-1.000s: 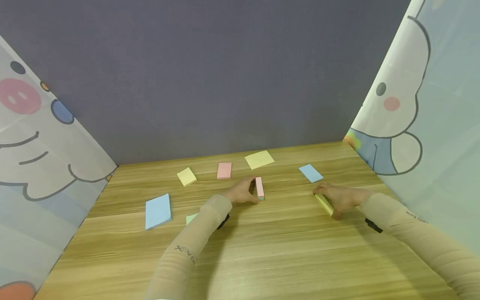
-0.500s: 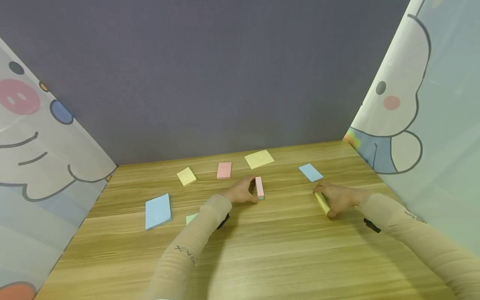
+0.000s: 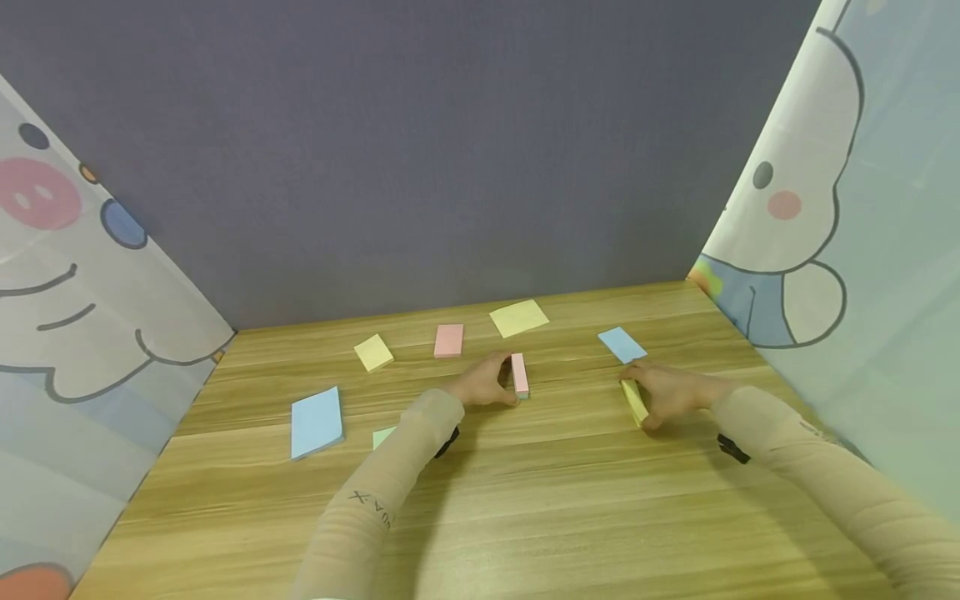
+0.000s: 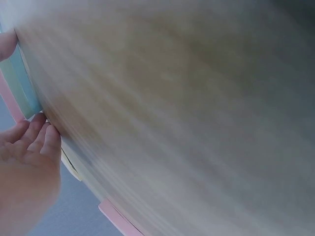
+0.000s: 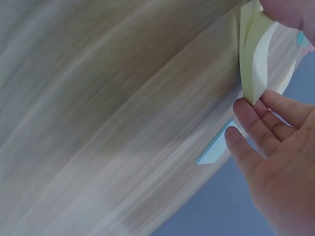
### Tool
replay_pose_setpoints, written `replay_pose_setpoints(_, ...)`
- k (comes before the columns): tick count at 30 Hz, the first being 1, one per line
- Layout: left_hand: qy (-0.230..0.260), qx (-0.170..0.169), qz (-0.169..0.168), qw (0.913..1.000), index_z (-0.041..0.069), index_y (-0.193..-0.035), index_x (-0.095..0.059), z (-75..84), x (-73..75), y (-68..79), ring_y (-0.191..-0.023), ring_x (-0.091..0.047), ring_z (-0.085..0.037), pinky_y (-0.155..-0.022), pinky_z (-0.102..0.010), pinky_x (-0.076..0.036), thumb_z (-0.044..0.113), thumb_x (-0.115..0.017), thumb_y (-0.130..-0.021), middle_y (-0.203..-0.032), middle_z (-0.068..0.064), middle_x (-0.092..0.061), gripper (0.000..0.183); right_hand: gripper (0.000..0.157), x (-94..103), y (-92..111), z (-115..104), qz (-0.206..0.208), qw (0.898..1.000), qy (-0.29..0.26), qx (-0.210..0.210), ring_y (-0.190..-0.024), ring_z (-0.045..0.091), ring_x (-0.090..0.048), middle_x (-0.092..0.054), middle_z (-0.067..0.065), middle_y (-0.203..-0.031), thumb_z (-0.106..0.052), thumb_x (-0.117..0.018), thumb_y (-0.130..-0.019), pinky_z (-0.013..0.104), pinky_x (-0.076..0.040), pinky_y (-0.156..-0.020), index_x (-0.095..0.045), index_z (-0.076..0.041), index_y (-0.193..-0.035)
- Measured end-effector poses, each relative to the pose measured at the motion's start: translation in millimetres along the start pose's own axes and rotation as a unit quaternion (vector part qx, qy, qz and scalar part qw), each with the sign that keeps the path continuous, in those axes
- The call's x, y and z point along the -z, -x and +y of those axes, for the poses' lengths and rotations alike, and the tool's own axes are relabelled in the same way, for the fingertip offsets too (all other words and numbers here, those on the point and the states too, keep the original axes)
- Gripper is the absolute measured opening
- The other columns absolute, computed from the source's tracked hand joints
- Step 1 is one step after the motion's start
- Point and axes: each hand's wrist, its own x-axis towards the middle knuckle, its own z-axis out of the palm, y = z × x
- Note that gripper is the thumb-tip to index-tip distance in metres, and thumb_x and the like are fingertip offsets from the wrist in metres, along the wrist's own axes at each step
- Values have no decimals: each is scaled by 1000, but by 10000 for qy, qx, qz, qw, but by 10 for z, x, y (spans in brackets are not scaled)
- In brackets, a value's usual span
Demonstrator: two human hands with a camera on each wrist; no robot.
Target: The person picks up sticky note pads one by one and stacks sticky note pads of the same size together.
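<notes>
On the counter [image 3: 555, 517], centrally, a pink-topped sticky-note stack [image 3: 520, 375] was pinched endwise by the left hand [image 3: 482, 383], apparently for steadiness; at right, bowed yellow notes [image 5: 258, 59] were pinched by the right hand [image 3: 670, 392].

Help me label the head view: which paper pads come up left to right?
Large blue pad, small yellow pad, pink pad, pink-topped stack in the left hand, curved yellow pad in the right hand. Overlapping ones omitted.
</notes>
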Motion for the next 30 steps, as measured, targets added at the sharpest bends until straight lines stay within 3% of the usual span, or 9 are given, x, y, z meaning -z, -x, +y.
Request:
replay_pose_setpoints(5, -52, 14, -3, 10000, 9, -147, -15, 23, 6, 17, -138, -21, -28, -111, -42, -24, 31, -74, -75, -152, -10, -19, 95, 81, -17, -37, -19, 14, 10000, -34, -43, -110, 36, -49, -46, 22, -122, -19, -78, -57, 50, -42, -92, -45, 6, -126)
replay_pose_setpoints(13, -31, 2, -30, 10000, 8, -147, -15, 9, 6, 8, -138, -21, -28, -111, -43, -24, 31, -74, -75, -152, -11, -18, 95, 86, -83, -59, 33, 14, 9995, -295, -101, -121, 52, -35, -36, 35, -132, -23, -79, -59, 60, -34, -97, -40, 6, -130)
replay_pose_setpoints(22, -89, 78, -4, 9999, 10, -147, -15, 3, 6, -25, -138, -22, -28, -111, -43, -25, 33, -74, -75, -152, -10, -19, 96, 92, -114, 4, 164, 198, 9953, -939, 131, -124, 52, -30, -34, 32, -135, -24, -83, -58, 63, -27, -99, -37, 5, -133)
replay_pose_setpoints(30, -83, 31, -4, 10000, 9, -147, -15, 19, 6, 1, -138, -22, -28, -111, -43, -25, 31, -74, -75, -152, -10, -19, 95, 94, -153, 31, 222, 242, 9929, -1154, 187, -126, 52, -26, -32, 30, -138, -28, -84, -60, 66, -22, -99, -37, 5, -135)
